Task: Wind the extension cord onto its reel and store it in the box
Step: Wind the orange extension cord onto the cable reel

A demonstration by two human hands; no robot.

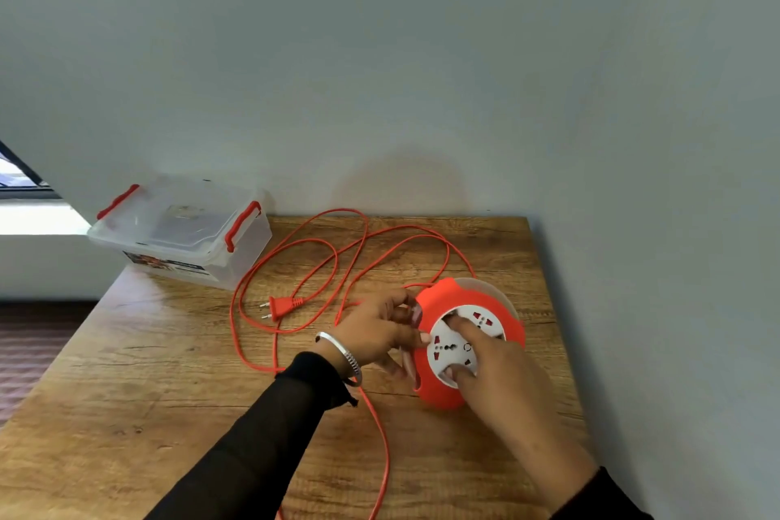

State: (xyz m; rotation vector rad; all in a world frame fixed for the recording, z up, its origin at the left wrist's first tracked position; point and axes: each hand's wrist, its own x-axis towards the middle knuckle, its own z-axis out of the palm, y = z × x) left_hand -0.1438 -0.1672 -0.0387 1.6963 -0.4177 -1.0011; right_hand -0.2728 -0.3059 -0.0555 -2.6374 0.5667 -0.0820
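Observation:
An orange cord reel (439, 302) with a white socket face (460, 344) stands tilted on the wooden table (169, 393). My left hand (375, 329) grips the reel's left rim. My right hand (502, 376) holds the white socket face, with a finger on its upper part and the thumb at its lower edge. The orange cord (295, 245) lies in loose loops across the table, and one run passes under my left wrist toward the near edge. Its plug (282, 306) lies left of the reel. A clear plastic box (181, 230) with red latches stands closed at the table's far left corner.
A grey wall runs along the table's back and right sides. The table's left edge drops to a brown floor (38, 350). A window sill (38, 220) is at the far left.

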